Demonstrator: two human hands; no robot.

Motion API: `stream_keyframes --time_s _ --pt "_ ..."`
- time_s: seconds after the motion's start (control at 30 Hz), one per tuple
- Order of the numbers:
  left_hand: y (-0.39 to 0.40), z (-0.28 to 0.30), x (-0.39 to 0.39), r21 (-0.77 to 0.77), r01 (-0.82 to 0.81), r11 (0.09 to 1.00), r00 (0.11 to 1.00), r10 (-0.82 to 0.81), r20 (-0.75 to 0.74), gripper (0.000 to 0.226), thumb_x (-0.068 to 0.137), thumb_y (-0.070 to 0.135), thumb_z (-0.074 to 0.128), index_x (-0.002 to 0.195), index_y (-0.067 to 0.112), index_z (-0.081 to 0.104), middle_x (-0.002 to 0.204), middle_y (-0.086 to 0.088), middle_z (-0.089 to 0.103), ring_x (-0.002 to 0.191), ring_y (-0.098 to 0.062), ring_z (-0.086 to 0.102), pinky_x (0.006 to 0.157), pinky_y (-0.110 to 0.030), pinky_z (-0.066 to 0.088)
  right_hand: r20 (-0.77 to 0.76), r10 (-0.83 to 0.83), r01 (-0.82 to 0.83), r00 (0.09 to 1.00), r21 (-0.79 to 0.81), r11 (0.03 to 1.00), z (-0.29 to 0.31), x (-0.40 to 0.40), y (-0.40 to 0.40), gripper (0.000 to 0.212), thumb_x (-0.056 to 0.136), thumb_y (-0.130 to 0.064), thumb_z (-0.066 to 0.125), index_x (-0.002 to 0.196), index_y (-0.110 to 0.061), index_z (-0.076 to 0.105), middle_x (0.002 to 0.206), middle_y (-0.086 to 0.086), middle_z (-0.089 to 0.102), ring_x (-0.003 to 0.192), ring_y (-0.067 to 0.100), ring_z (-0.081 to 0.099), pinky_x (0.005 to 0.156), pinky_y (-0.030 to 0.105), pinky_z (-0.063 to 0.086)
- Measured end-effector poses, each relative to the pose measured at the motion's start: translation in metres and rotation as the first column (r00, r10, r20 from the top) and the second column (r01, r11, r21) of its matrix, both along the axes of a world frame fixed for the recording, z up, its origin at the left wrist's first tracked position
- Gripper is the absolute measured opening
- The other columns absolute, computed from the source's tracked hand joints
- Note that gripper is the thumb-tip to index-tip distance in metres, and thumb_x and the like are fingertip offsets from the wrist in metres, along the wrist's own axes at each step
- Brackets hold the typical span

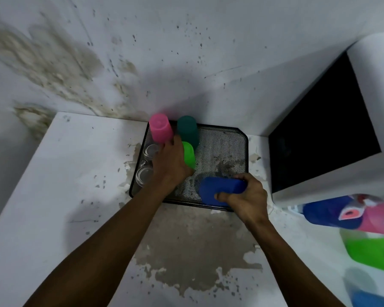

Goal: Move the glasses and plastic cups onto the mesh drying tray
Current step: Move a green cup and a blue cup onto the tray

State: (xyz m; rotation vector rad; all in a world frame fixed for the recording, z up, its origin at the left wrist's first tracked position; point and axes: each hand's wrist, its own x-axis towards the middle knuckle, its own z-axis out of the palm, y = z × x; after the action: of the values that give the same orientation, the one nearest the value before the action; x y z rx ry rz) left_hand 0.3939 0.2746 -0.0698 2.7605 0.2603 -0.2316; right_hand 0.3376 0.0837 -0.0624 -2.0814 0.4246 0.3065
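Note:
A black mesh drying tray (226, 147) lies on the white counter against the wall. Upside down at its back stand a pink cup (160, 127) and a teal cup (187, 129). Two clear glasses (151, 150) (145, 175) sit along the tray's left edge. My left hand (170, 165) is wrapped around a bright green cup (189, 155) standing on the mesh. My right hand (246, 197) grips a dark blue cup (221, 189), tilted on its side just over the tray's front right corner.
A dark square opening (324, 134) is set in the wall to the right of the tray. Colourful plastic items (364, 213) and a green container (372, 251) lie at the right edge. Paint has peeled off the counter (193, 247) in front of the tray.

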Motion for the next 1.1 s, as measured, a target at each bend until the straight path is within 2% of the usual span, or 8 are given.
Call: stream_keyframes --time_s 0.2,0.3,0.37,0.5,0.77,0.83,0.97,1.1 --pt "0.029 0.013 -0.025 -0.265 -0.059 0.962 0.940 0.143 0.309 0.082 0.062 0.036 0.079 0.132 0.012 0.044 0.123 -0.013 0.057 0.110 -0.032 0.055 0.085 -0.038 0.048 0.105 0.138 -0.126 0.985 -0.106 0.986 0.002 -0.001 0.032 0.071 0.053 -0.019 0.088 0.116 -0.015 0.056 0.104 0.002 0.059 0.092 0.018 0.057 0.074 0.028 0.051" --pt "0.046 0.016 -0.040 -0.394 -0.080 0.916 0.891 0.242 0.383 0.073 0.063 0.033 0.079 0.127 0.015 0.049 0.117 -0.008 0.061 0.103 -0.025 0.060 0.081 -0.038 0.054 0.080 0.212 -0.202 0.974 -0.116 0.973 -0.002 -0.002 0.054 0.068 0.057 -0.017 0.086 0.116 -0.015 0.052 0.106 0.003 0.055 0.093 0.019 0.055 0.074 0.025 0.047" --pt "0.056 0.014 -0.048 -0.414 -0.085 0.906 0.873 0.268 0.408 0.065 0.063 0.030 0.078 0.122 0.017 0.052 0.114 -0.007 0.063 0.098 -0.024 0.062 0.078 -0.037 0.055 0.077 0.250 -0.239 0.965 -0.122 0.963 -0.007 -0.002 0.070 0.065 0.060 -0.014 0.084 0.116 -0.014 0.050 0.107 0.003 0.051 0.094 0.018 0.051 0.079 0.027 0.048" --pt "0.075 0.005 -0.062 -0.409 -0.122 0.904 0.882 0.288 0.373 0.059 0.063 0.030 0.073 0.117 0.015 0.055 0.112 -0.008 0.063 0.095 -0.025 0.063 0.076 -0.039 0.056 0.118 0.303 -0.270 0.946 -0.236 0.934 -0.017 0.001 0.090 0.064 0.059 -0.013 0.083 0.116 -0.010 0.056 0.116 0.009 0.055 0.105 0.026 0.054 0.089 0.034 0.049" --pt "0.084 -0.013 -0.069 -0.277 -0.234 0.932 0.932 0.296 0.208 0.055 0.064 0.043 0.071 0.111 0.018 0.058 0.107 -0.008 0.059 0.095 -0.030 0.061 0.074 -0.047 0.056 0.181 0.234 -0.194 0.955 -0.212 0.958 -0.031 0.006 0.103 0.066 0.057 -0.015 0.086 0.116 -0.007 0.056 0.113 0.012 0.059 0.099 0.027 0.056 0.079 0.027 0.043" --pt "0.082 -0.015 -0.069 -0.276 -0.224 0.934 0.937 0.285 0.202 0.053 0.065 0.042 0.073 0.111 0.018 0.059 0.105 -0.009 0.059 0.094 -0.031 0.061 0.075 -0.046 0.056 0.174 0.228 -0.189 0.958 -0.213 0.959 -0.034 0.004 0.103 0.066 0.055 -0.018 0.088 0.113 -0.008 0.057 0.111 0.011 0.060 0.097 0.025 0.056 0.077 0.024 0.040" --pt "0.080 -0.014 -0.066 -0.277 -0.199 0.940 0.933 0.268 0.241 0.052 0.064 0.035 0.078 0.109 0.016 0.061 0.108 -0.012 0.061 0.096 -0.033 0.061 0.075 -0.043 0.054 0.148 0.212 -0.182 0.966 -0.197 0.963 -0.042 0.002 0.101 0.069 0.052 -0.022 0.090 0.112 -0.010 0.058 0.111 0.010 0.061 0.098 0.025 0.058 0.081 0.031 0.050" --pt "0.079 -0.012 -0.064 -0.260 -0.179 0.949 0.936 0.245 0.251 0.052 0.063 0.034 0.079 0.108 0.016 0.060 0.106 -0.011 0.059 0.095 -0.032 0.060 0.073 -0.039 0.052 0.133 0.208 -0.185 0.969 -0.170 0.968 -0.043 0.002 0.099 0.071 0.051 -0.022 0.091 0.113 -0.011 0.057 0.112 0.009 0.060 0.100 0.026 0.057 0.085 0.034 0.051"
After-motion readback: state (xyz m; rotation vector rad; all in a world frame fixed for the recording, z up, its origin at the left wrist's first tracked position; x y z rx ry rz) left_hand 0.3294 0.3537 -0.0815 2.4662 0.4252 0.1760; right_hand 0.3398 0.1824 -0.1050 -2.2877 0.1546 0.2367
